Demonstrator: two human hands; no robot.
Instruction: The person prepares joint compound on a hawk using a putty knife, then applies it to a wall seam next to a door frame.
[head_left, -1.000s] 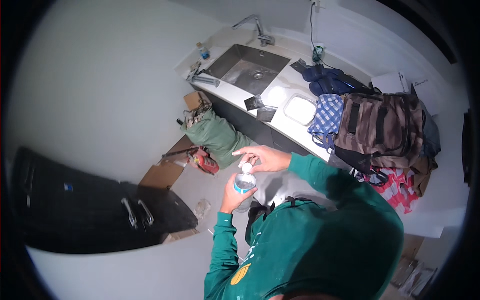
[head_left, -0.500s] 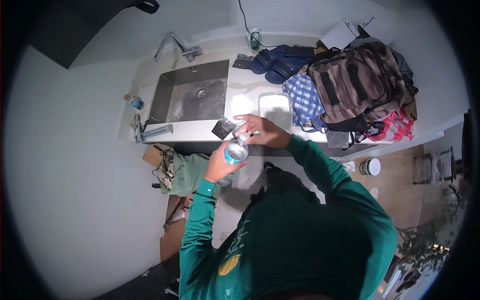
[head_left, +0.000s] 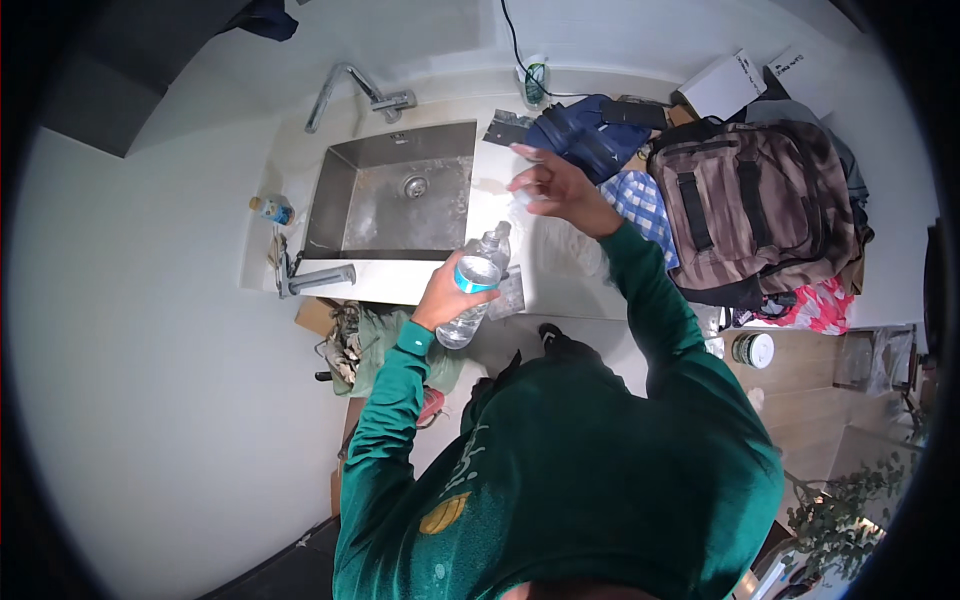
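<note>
Head view: left hand (head_left: 447, 297) clasping a clear plastic bottle (head_left: 478, 271) with a blue label.
It tilts near a rectangular steel sink (head_left: 390, 215); right hand (head_left: 562, 190) raised, fingers bent and parted; whether they pinch anything, I cannot tell.

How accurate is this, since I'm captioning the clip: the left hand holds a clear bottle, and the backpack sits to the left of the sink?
One slip: the backpack sits to the right of the sink, as the head view shows. The left hand does hold a clear bottle.
</note>
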